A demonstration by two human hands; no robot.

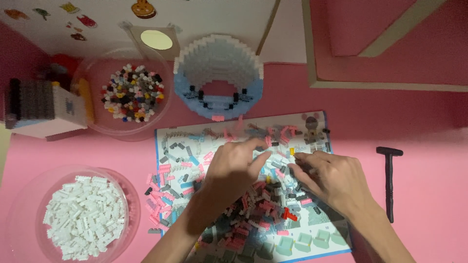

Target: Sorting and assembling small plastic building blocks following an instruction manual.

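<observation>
Far left: a clear round tub (22, 214) of white bricks (84, 216) stands on the pink desk (429, 126). Behind it, a block model in black and white (41, 109) sits beside a second clear tub (92, 122) holding mixed coloured bricks (132, 92). Centre, rear: a half-built dome of white and pale blue bricks (218, 73) rests just above a printed instruction sheet (317, 241). On the sheet lies a loose pile of pink, grey and black bricks (258, 214), with one red piece among them.

The left hand (231, 170) lies palm down over the pile, fingers spread apart and pressing into the bricks; no single piece is seen clamped in its grip. The right hand (329, 175) rests just beside it, fingertips drawn close together among the small bricks near a yellow piece (292, 151); whether they pinch one cannot be told.

Far right: a black T-shaped tool (389, 180) lies on the desk, well apart from both hands.
</observation>
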